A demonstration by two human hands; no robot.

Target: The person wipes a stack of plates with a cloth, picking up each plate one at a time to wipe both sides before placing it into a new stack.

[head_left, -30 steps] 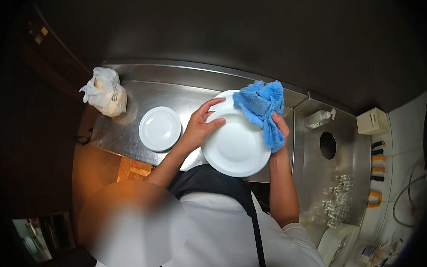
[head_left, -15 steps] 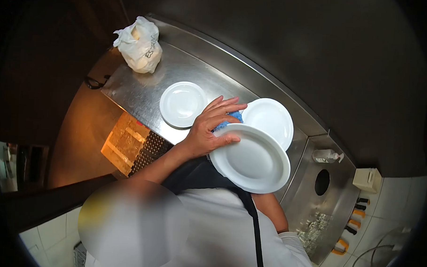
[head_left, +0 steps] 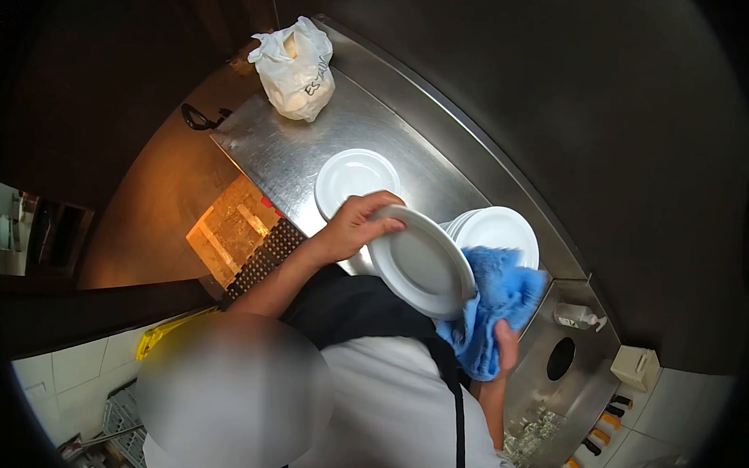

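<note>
My left hand [head_left: 360, 224] grips the rim of a white plate [head_left: 427, 265], thumb on the inside, and holds it tilted above the counter's front edge. My right hand [head_left: 507, 346] is closed on a fluffy blue cloth [head_left: 497, 300], which touches the right edge of the plate; some of its fingers are hidden behind the cloth. Behind my left hand, a stack of white plates [head_left: 353, 177] rests on the steel counter. Another stack of white plates [head_left: 498, 232] stands behind the cloth, partly covered by it.
A tied white plastic bag [head_left: 296, 74] with writing sits at the far left of the steel counter [head_left: 266, 139]. At right are a pump bottle [head_left: 575, 316], a round hole [head_left: 561, 358] and glassware [head_left: 532, 437]. Several orange and black handles [head_left: 600, 437] line the edge.
My right hand and the blue cloth have come out from behind the plate to its right side. The plate has turned to a steeper tilt in my left hand. The view has shifted.
</note>
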